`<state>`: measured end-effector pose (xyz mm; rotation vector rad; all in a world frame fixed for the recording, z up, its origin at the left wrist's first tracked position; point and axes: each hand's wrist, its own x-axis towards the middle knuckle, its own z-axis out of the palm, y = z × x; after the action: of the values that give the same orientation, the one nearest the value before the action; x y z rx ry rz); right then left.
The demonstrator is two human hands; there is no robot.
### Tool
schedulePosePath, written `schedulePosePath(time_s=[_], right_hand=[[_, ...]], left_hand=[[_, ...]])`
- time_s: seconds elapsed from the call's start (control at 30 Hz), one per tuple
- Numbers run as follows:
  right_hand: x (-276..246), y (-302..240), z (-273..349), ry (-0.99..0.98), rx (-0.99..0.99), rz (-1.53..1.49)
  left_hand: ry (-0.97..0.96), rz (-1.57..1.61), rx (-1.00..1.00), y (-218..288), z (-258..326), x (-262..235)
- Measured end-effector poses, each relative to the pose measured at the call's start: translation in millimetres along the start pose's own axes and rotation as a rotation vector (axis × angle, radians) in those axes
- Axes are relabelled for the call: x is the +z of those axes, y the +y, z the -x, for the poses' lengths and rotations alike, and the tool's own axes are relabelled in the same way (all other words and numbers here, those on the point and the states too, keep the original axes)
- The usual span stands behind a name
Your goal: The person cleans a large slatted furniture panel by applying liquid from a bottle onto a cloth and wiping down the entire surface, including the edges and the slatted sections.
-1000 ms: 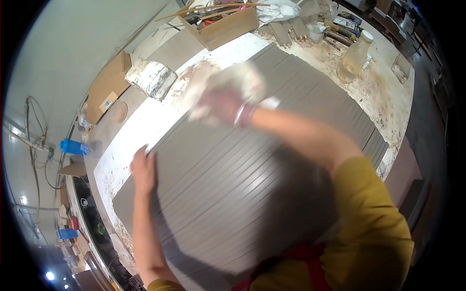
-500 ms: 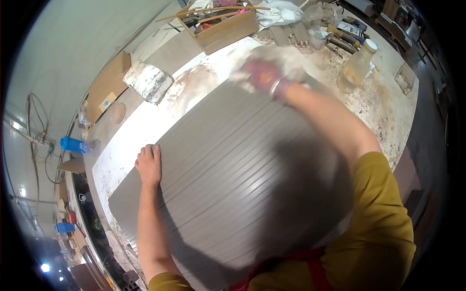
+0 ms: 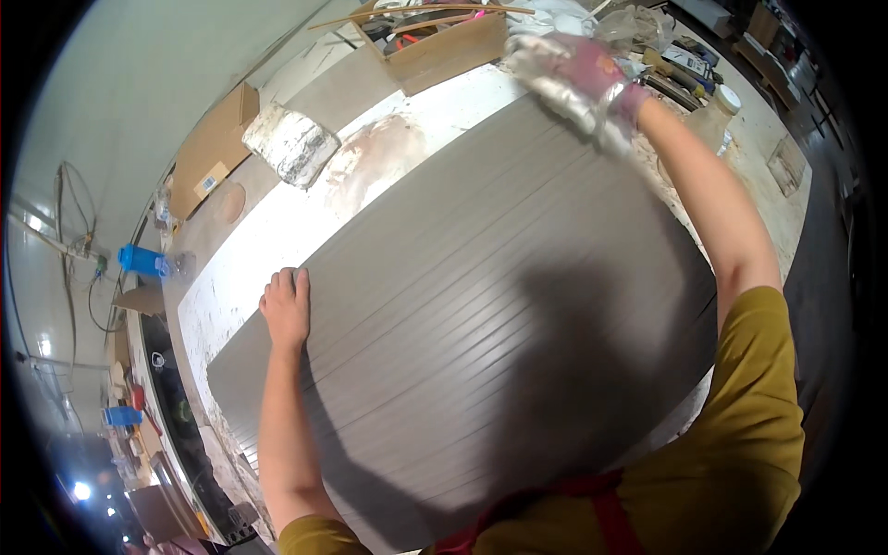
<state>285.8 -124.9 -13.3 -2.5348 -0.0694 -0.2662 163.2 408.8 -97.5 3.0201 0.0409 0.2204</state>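
A large grey panel (image 3: 416,277) with fine wood-like lines lies flat before me. My left hand (image 3: 287,301) is bare and sits on its left long edge, fingers close together and bent over that edge. At the panel's far end is my right hand (image 3: 592,79), in a purple glove. A whitish cloth-like thing (image 3: 560,97), blurred by motion, is under and around its fingers and touches the panel surface. The glove and this blur hide the fingertips.
A white stained worktable (image 3: 287,240) bears the panel. Beyond its left edge sits a white wrapped block (image 3: 291,143). An open wooden box (image 3: 453,57) of tools stands at the far side. A capped bottle (image 3: 714,116) and loose tools (image 3: 680,79) lie far right.
My gloved right hand has swept farther away and to the right, toward the panel's far corner. My left hand stays on the same edge. The view has shifted slightly.
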Motion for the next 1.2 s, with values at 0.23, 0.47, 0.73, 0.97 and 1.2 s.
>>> schedulePosePath(time_s=[0.23, 0.47, 0.73, 0.97, 1.2], right_hand=[[82.2, -56.7, 30.7, -0.252, -0.189, 0.185], [238.5, -251.4, 77.2, -0.299, -0.660, 0.061], [175.1, -108.7, 18.3, -0.133, -0.362, 0.301], [221.4, -182.1, 72.3, -0.167, -0.337, 0.017], [134.5, -130.5, 37.1, -0.099, -0.285, 0.271]], left_hand=[[0.060, 0.013, 0.008, -20.2, 4.2, 14.1], [0.236, -0.030, 0.048, -2.6, -3.2, 14.6], [0.298, 0.083, 0.038, -13.3, 11.2, 13.6], [0.353, -0.056, 0.219, -21.4, -7.3, 39.4], [0.173, 0.066, 0.067, -19.1, 1.7, 8.8]])
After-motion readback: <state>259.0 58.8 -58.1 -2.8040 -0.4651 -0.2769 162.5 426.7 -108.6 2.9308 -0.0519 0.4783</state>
